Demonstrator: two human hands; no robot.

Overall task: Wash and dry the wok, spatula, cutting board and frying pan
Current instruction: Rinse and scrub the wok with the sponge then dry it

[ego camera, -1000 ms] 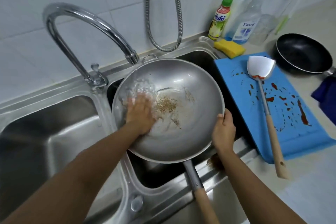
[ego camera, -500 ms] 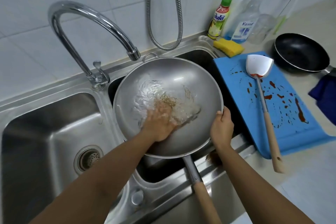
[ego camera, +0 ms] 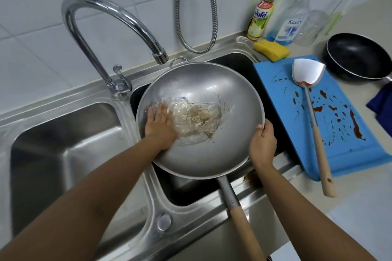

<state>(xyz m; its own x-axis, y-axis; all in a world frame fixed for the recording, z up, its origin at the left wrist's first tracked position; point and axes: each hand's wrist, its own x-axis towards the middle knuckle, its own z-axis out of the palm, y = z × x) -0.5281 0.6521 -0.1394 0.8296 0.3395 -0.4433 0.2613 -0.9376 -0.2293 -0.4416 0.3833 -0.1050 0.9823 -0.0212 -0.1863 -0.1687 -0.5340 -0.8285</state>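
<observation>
The left hand [ego camera: 160,126] lies flat on the left inner wall of the wok [ego camera: 201,161], fingers straight and close together, at the edge of a pool of cloudy water [ego camera: 197,121] flecked with brown bits. The right hand [ego camera: 263,144] is clamped on the wok's right rim. The wok sits over the right basin of the sink [ego camera: 84,95], just under the tap [ego camera: 160,57], with its wooden handle [ego camera: 244,224] pointing back over the sink's front edge.

The step looks like rubbing loose the residue. It would go best with the palm kept flat and swept in overlapping circles from the wall down through the pool, so that no patch is missed. The rim grip should be firm, since wet steel is likely to slip. Tipping the wok towards the basin would let the bits drain off instead of settling again. If anything is stuck, bare skin will probably not shift it. The sponge [ego camera: 272,50] lies near, at the back corner of the sink.

On the counter to the right, the spatula [ego camera: 309,99] rests on the red-stained board [ego camera: 350,150], with the pan [ego camera: 358,57] just behind; these look unwashed.
</observation>
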